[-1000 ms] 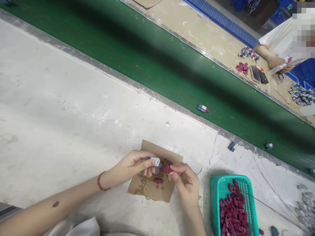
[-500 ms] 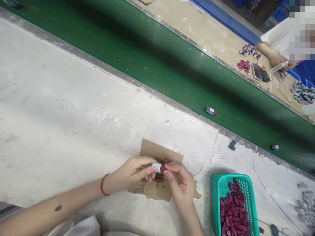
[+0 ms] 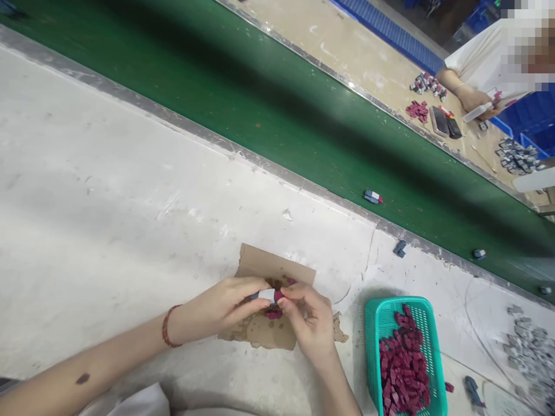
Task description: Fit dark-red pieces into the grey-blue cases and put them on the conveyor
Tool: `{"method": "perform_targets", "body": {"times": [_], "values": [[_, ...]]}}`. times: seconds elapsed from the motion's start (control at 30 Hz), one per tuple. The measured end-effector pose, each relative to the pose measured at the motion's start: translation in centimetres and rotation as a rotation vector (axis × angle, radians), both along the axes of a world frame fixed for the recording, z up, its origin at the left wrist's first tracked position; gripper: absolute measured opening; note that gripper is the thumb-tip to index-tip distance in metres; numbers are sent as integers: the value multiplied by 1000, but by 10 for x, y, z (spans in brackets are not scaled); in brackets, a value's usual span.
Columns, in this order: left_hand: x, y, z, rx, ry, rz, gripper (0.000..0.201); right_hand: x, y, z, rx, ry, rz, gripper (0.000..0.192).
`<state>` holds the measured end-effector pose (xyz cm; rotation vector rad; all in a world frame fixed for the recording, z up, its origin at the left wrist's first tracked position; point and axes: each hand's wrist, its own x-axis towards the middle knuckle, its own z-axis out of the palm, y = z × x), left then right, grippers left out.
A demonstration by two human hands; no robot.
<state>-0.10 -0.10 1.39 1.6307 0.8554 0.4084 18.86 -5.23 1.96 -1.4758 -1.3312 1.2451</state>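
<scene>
Between my hands is a small block-like piece (image 3: pixel 266 296), white on top and dark blue at its left end. My left hand (image 3: pixel 232 300) pinches it from the left with thumb and fingers. At its right end sits a small maroon part (image 3: pixel 278 295), gripped by thumb and forefinger of my right hand (image 3: pixel 309 318). The maroon part touches the white body; how they join is hidden by my fingertips. Under my hands lies a stained brown cardboard sheet (image 3: pixel 277 263), with a few maroon pieces (image 3: pixel 273 315) on it.
A teal basket (image 3: pixel 370 346) of maroon pieces (image 3: pixel 403 370) stands at right. Beyond the table runs a green conveyor belt (image 3: pixel 277 127) carrying small assembled pieces (image 3: pixel 373 197). Grey parts (image 3: pixel 531 346) are heaped far right. Across the belt a co-worker's hand (image 3: pixel 474 103) holds a white object.
The view has shifted slightly, so most of the scene sits further left. Both hands keep their grip on the piece and its maroon part. A piece on the belt has moved right relative to the table.
</scene>
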Motion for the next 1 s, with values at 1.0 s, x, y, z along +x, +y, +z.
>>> {"method": "perform_targets", "body": {"times": [1.0], "values": [[128,175,-15,791,195,68,28,167,-75,21,-12,-863,-482,18]]}}
